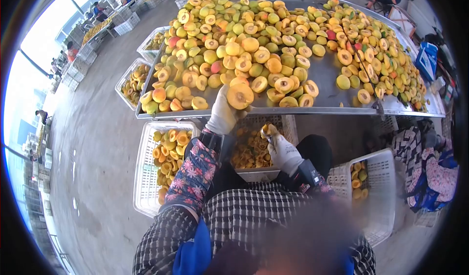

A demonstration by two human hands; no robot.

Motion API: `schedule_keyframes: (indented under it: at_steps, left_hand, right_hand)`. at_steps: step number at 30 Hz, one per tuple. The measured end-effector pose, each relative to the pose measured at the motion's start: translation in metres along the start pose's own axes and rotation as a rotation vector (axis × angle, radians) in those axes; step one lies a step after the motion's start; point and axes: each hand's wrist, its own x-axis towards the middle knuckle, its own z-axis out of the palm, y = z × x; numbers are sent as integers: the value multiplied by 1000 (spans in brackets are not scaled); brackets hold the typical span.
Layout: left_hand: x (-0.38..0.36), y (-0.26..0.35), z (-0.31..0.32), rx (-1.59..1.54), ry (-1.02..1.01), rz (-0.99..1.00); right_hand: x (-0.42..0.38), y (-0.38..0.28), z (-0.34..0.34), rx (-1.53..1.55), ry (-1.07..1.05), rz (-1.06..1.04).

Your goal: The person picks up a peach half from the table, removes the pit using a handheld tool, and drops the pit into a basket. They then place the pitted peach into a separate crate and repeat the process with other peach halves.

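Note:
My left hand [223,113], in a white glove, is closed on a halved peach [240,96] at the near edge of the metal table [327,110]. The peach's cut face, with the stone area in its middle, is turned up toward me. Lower and to the right, my right hand [285,154], gloved too, is closed around a small yellow-brown thing [266,130] that I cannot make out clearly. It is over a crate of pits and scraps [251,150] between my knees. Many peach halves [261,55] are heaped on the table just beyond my left hand.
A white crate of peach halves [141,177] stands at my left, another white crate [386,192] at my right. More filled crates [128,82] sit along the table's left side. Clothes [435,172] and a blue container [427,60] lie at right. People work farther off.

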Motion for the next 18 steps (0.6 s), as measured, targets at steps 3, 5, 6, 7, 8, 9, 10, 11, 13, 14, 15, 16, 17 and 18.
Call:
schedule_keyframes:
  at_steps: [3,5,6,7,8,9,10,11,13,14,15,16,17,18]
  left_hand:
    - [-8,-10,-4,86,29,33]
    - [-18,-16,4,110,73,20]
    - [-17,-22,5,96,80,80]
    - [-16,-29,5,82,88,139]
    - [-16,-34,5,68,96,198]
    - [-17,-34,3,52,127,220]
    - [-19,-31,1,37,156,243]
    - [-20,-27,0,24,182,266]
    - [-23,-24,-2,-4,201,221]
    - [-25,-24,-3,-16,210,195]
    - [-18,-28,-8,-48,206,209]
    - [-21,-28,-5,-60,170,165]
    - [-27,-28,0,-72,137,124]
    - [-30,-30,3,-85,108,81]
  right_hand:
    - [7,-15,-10,56,207,-190]
    - [9,-31,-24,33,197,-214]
    - [9,-38,-32,20,192,-226]
    - [9,-45,-40,-97,146,-196]
    - [12,-47,-44,-156,47,-94]
    - [16,-48,-48,-214,-51,8]
    - [18,-48,-50,-270,-148,109]
    - [14,-43,-49,-215,-113,66]
    - [16,-33,-43,-162,-40,-6]
    - [15,-28,-39,-135,-3,-40]
    - [16,-25,-36,-115,-7,-23]
    - [17,-24,-34,-75,57,-89]
    - [17,-24,-32,-34,118,-157]
    - [17,-25,-29,9,176,-224]
